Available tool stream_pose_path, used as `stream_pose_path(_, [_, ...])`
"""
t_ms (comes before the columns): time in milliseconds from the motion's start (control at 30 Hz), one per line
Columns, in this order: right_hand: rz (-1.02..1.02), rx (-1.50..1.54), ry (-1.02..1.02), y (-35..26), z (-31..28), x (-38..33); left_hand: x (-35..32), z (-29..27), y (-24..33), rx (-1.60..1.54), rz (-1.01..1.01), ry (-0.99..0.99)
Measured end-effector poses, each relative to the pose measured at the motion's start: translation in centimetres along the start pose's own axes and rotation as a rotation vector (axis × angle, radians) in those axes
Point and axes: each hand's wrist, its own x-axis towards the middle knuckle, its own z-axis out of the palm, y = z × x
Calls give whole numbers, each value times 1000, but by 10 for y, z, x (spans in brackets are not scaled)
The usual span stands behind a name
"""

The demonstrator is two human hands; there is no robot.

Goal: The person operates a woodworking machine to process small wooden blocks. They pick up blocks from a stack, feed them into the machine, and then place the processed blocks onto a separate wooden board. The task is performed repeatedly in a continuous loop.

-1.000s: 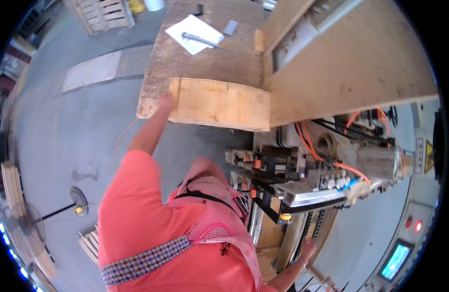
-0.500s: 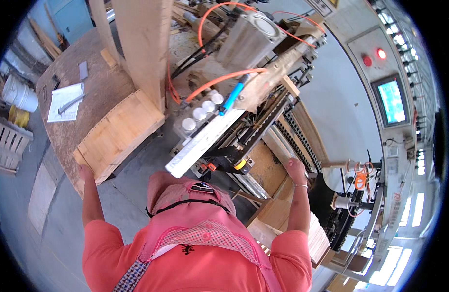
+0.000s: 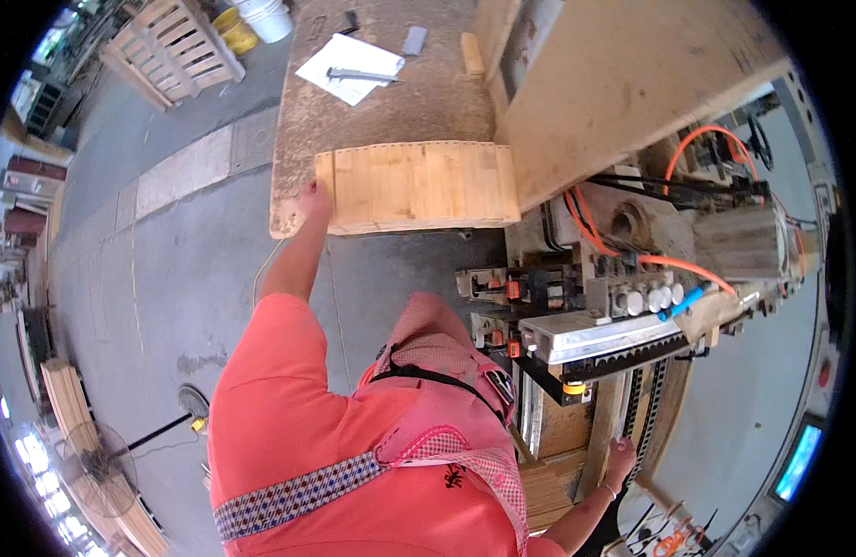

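My left hand [image 3: 315, 200] is closed at the left end of a row of light wooden boards [image 3: 418, 188], packed side by side along the table's near edge. Its fingers press against the end board, partly hidden by the hand itself. At the lower right, my right hand [image 3: 621, 459] is curled closed beside the machine's black chain track [image 3: 643, 418] and a wooden rail. Whatever is inside those fingers, if anything, does not show. A bracelet circles the right wrist.
A brown worktable [image 3: 381, 121] carries paper [image 3: 349, 70] with a caliper-like tool. One upright wooden panel [image 3: 632, 84] rises beside the boards. The machine's metal beam [image 3: 576, 339] juts out at right. A standing fan [image 3: 98, 469] and a pallet [image 3: 173, 46] are at left.
My view has swung to the left, showing more floor and the fan. My left hand stays at the end of the board row, and my right hand stays by the chain track.
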Motion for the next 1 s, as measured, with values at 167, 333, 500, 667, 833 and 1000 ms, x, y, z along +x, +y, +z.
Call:
stream_pose_path(167, [-47, -66, -11, -24, -13, 9, 3, -6, -11, -28, 7, 33])
stream_pose_path(333, [-70, 5, 40, -22, -10, 9, 10, 7, -15, -69, 30, 0])
stream_pose_path(500, [-110, -47, 68, -30, -4, 9, -2, 2, -5, -103, 51, 22])
stream_pose_path(667, [-18, -34, 64, -21, 8, -8, -6, 15, -8, 45, 152, 23])
stream_pose_path(833, [-6, -219, -14, -33, -13, 20, 70, 32, -96, -334, 338, -163])
stream_pose_path(1000, [-31, -42, 197, -38, -50, 63, 66, 24, -81, 1353, 847, 145])
